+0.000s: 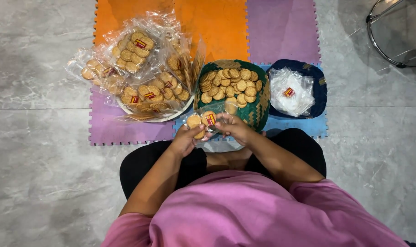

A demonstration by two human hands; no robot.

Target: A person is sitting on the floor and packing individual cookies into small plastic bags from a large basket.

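Soft, even light is falling from overhead, glaring faintly on the floor (38, 82); edges are bending slightly.

Grey marble floor (38, 174), foam puzzle mat (226, 27) on it, chrome stool base (377, 43) nearby

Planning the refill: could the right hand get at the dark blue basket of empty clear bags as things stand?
Probably yes. The right hand is busy on the small clear bag of round biscuits, but nothing blocks the dark blue basket of empty bags.
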